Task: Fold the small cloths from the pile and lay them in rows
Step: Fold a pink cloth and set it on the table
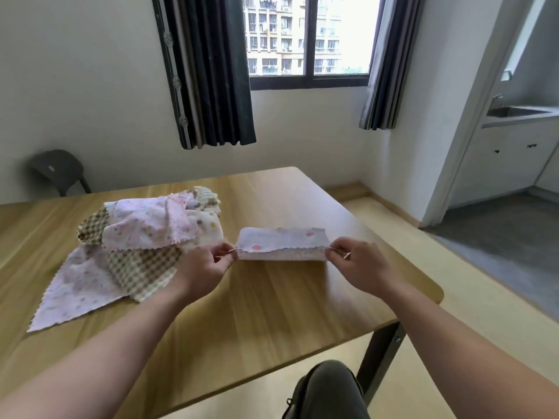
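A small pale pink cloth with coloured dots (281, 244) is folded into a long strip and held just above the wooden table (272, 297). My left hand (201, 267) pinches its left end and my right hand (360, 263) pinches its right end, keeping it stretched between them. To the left lies the pile of cloths (145, 234), pink dotted and brown checked ones heaped loosely, with one pink cloth (72, 297) spread out toward the table's front left.
The table's right edge and rounded corner (435, 293) lie close to my right hand. A knee (329, 385) shows below the front edge beside a dark table leg (381, 358). A dark chair (59, 170) stands by the far wall.
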### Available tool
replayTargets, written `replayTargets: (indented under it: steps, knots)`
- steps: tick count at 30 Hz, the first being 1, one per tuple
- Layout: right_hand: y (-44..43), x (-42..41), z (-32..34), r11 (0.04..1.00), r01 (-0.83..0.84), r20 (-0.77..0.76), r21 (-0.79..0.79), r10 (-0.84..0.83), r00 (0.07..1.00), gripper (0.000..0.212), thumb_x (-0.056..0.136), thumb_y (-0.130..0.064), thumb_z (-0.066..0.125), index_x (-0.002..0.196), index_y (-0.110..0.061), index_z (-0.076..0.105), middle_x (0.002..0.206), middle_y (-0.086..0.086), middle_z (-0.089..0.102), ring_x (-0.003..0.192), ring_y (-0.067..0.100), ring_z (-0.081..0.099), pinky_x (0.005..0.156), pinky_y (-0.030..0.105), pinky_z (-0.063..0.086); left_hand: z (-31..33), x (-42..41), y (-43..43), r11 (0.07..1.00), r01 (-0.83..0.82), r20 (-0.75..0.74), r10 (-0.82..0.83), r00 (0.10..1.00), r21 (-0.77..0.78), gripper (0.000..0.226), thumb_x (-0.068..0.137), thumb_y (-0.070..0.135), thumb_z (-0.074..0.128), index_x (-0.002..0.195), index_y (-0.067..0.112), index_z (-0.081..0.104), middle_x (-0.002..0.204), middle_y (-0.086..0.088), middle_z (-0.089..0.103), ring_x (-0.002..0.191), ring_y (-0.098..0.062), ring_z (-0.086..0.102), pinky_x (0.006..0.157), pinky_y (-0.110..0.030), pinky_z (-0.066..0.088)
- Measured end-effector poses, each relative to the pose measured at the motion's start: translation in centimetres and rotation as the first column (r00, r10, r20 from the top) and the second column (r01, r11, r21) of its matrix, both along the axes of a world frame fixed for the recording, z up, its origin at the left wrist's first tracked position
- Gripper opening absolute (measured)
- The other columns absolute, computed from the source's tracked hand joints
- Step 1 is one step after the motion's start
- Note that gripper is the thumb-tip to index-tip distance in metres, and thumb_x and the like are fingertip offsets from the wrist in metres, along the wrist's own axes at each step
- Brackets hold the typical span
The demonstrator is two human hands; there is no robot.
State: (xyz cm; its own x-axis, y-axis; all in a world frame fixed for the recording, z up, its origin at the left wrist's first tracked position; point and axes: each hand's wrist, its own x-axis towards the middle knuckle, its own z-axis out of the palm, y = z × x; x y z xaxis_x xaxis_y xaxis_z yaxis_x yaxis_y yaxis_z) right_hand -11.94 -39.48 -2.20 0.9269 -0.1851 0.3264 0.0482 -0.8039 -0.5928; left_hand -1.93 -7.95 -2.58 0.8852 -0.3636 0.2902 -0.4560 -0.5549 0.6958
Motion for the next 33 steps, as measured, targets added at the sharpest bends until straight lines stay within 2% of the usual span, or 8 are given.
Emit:
replayTargets:
  steps: [2,4,12,18,23,26,28,33]
  knots:
    - [-0.4,-0.6,-1.9,1.000,-0.022,-0.073,-0.021,0.020,0.997,0.014,0.094,-0.031,0.068,0.087,-0.021,0.074,0.079,-0.011,0.069,0.074,0.004,0.061,0.068,0.019,0.042,-1.7,-0.6,0.4,0.995,0.009,0.069,-0.016,0.998,0.104,0.014,0.093,0.028,0.071,0.083,0.038,0.070,0.083,0.019,0.072,0.072,0.008,0.057,0.069,-0.017,0.041]
    - [-0.6,-1.1,-3.2,0.999,-0.008,-0.124,-0.036,0.003,0.992,0.012,0.093,-0.037,0.068,0.088,-0.028,0.074,0.086,-0.011,0.067,0.080,0.004,0.061,0.071,0.021,0.043,-3.0,-0.7,0.7,0.984,-0.001,0.113,-0.020,0.993,0.178,0.013,0.091,0.034,0.070,0.083,0.043,0.066,0.090,0.014,0.070,0.086,-0.001,0.059,0.075,-0.020,0.041]
    - [-1.2,-2.4,-4.3,0.997,-0.024,-0.091,-0.070,0.017,0.996,0.012,0.091,-0.041,0.068,0.088,-0.031,0.074,0.089,-0.012,0.065,0.086,0.005,0.059,0.079,0.031,0.050,-3.8,-1.5,0.8,0.960,0.064,0.070,-0.086,0.994,0.272,0.009,0.098,0.035,0.062,0.091,0.030,0.066,0.085,0.009,0.068,0.079,-0.007,0.062,0.075,-0.033,0.051]
    - [-1.2,-2.4,-3.9,0.990,-0.142,-0.068,-0.012,0.141,0.988,0.010,0.093,-0.032,0.069,0.090,-0.026,0.076,0.078,-0.014,0.070,0.071,0.009,0.064,0.064,0.033,0.053,-2.9,-2.0,0.7,0.970,0.087,0.040,-0.099,0.994,0.229,0.012,0.099,0.033,0.061,0.088,0.029,0.065,0.078,0.012,0.068,0.070,-0.007,0.063,0.066,-0.031,0.052]
    - [-1.8,-1.7,-3.8,0.985,-0.155,0.022,0.079,0.154,0.988,0.007,0.094,-0.026,0.070,0.088,-0.026,0.074,0.072,-0.006,0.070,0.058,0.018,0.061,0.047,0.025,0.045,-1.9,-1.2,0.5,0.989,0.100,0.085,-0.109,0.990,0.110,0.013,0.097,0.022,0.066,0.085,0.029,0.068,0.067,0.010,0.069,0.060,-0.015,0.066,0.057,-0.035,0.052]
    - [-2.2,-0.3,-3.4,0.983,-0.128,0.059,0.128,0.122,0.991,0.006,0.093,-0.024,0.071,0.089,-0.025,0.075,0.067,-0.002,0.068,0.054,0.020,0.060,0.045,0.034,0.048,-0.9,-0.2,-0.3,0.994,0.094,0.078,-0.098,0.992,0.047,0.014,0.096,0.017,0.067,0.085,0.025,0.072,0.065,0.011,0.067,0.057,-0.014,0.063,0.052,-0.024,0.049]
    - [-2.6,1.6,-3.0,0.984,-0.083,0.074,0.155,0.072,0.995,0.005,0.092,-0.024,0.073,0.087,-0.024,0.075,0.065,-0.003,0.067,0.054,0.018,0.060,0.047,0.031,0.048,-0.5,1.3,-1.2,0.996,0.069,0.089,-0.073,0.993,0.054,0.012,0.096,0.018,0.067,0.087,0.022,0.073,0.066,0.014,0.067,0.059,-0.008,0.064,0.052,-0.014,0.045]
    - [-3.1,7.4,-2.7,0.990,0.028,-0.015,0.136,-0.026,1.000,0.009,0.091,-0.032,0.072,0.090,-0.024,0.077,0.075,-0.012,0.071,0.072,0.007,0.065,0.065,0.029,0.053,-0.8,6.3,-3.8,0.982,-0.061,0.063,0.051,0.997,0.178,0.009,0.096,0.022,0.067,0.090,0.021,0.073,0.076,0.011,0.070,0.069,-0.001,0.064,0.056,-0.010,0.040]
